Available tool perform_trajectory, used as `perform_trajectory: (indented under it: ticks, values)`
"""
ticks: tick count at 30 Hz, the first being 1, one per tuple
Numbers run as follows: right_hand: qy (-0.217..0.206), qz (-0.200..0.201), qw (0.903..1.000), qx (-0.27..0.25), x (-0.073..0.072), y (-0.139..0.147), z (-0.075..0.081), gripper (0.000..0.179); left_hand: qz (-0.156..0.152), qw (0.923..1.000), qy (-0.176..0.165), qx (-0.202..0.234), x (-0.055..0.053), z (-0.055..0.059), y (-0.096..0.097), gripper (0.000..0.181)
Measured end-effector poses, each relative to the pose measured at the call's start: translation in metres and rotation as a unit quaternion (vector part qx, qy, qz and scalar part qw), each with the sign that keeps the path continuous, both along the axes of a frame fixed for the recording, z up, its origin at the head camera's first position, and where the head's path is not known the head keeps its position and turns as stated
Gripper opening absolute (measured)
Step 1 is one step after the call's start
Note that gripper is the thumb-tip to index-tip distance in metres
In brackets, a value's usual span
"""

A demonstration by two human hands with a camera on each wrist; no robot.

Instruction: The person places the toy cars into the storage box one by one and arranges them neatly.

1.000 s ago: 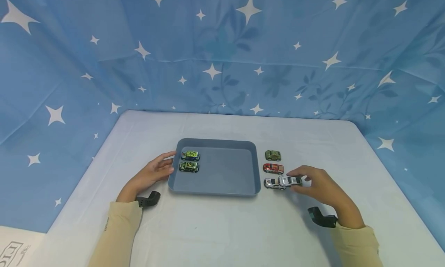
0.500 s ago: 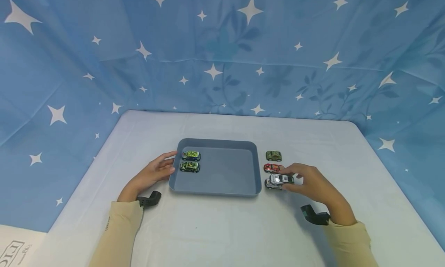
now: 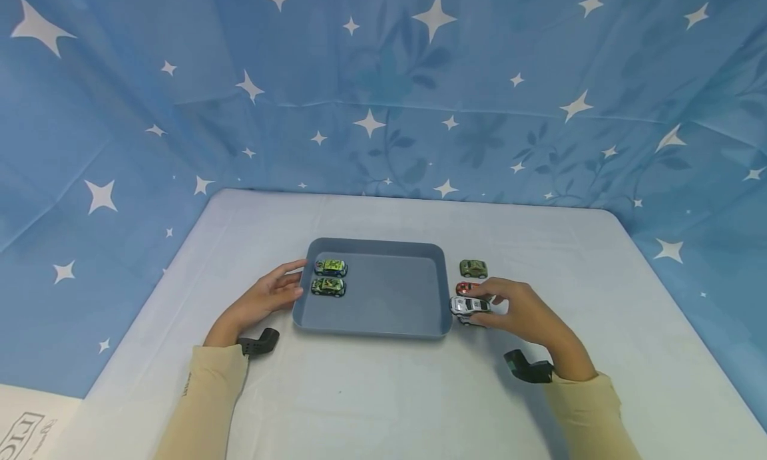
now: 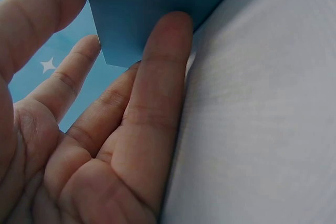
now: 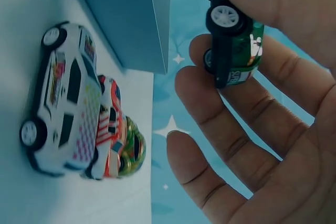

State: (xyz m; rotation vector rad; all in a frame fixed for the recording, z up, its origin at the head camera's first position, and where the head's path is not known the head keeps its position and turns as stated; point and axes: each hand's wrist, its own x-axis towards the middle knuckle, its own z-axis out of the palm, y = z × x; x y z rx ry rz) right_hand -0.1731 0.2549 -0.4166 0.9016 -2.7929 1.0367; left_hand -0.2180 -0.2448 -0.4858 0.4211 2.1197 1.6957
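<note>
My right hand (image 3: 520, 311) pinches a silver toy car (image 3: 469, 305) between thumb and fingers, held up at the right rim of a grey-blue tray (image 3: 395, 290). In the right wrist view, the rear end of this car (image 5: 241, 56) shows green. Under it a white toy car (image 5: 68, 98) stands on the table, mostly hidden in the head view. Beside that are a red toy car (image 3: 466, 288), partly covered by my fingers, and an olive-green toy car (image 3: 473, 268). Relaxed fingers of my left hand (image 3: 263, 301) touch the tray's left wall (image 4: 147, 14).
Inside the tray at its left end, a yellow-green toy car (image 3: 331, 267) and a green camouflage toy car (image 3: 328, 287) stand one behind the other. The white-covered table (image 3: 371, 407) ends at a blue star-patterned curtain (image 3: 383, 87). Printed white material (image 3: 30, 420) lies at lower left.
My right hand has carried the silver toy car leftward, from beside the white car to over it, at the tray's right rim. The left hand stays at the tray.
</note>
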Motion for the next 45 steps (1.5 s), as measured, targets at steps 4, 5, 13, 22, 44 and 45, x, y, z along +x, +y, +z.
perform_trajectory:
  ticks: [4, 5, 13, 22, 44, 45]
  values:
    - [-0.002, 0.004, 0.9998, -0.021, -0.002, -0.005, -0.003, 0.038, 0.000, 1.0000, -0.001, 0.003, 0.001, 0.000, 0.000, 0.073]
    - [0.000, 0.006, 0.9996, -0.026, -0.003, -0.006, -0.005, 0.037, 0.001, 1.0000, -0.001, 0.003, 0.001, 0.000, 0.000, 0.073]
    - [-0.029, 0.009, 0.9972, -0.069, -0.006, -0.018, -0.012, 0.035, 0.002, 1.0000, 0.000, 0.003, 0.000, -0.001, -0.001, 0.072]
    - [-0.043, 0.033, 0.9931, -0.104, -0.009, -0.037, -0.020, 0.034, 0.006, 1.0000, -0.002, -0.006, -0.001, 0.000, 0.000, 0.072]
    - [-0.067, 0.028, 0.9879, -0.137, -0.009, -0.079, -0.028, 0.034, 0.008, 1.0000, -0.004, -0.002, -0.001, 0.000, 0.000, 0.071]
    - [-0.070, 0.026, 0.9876, -0.138, -0.010, -0.081, -0.028, 0.033, 0.008, 1.0000, -0.004, -0.001, -0.001, 0.000, 0.000, 0.071]
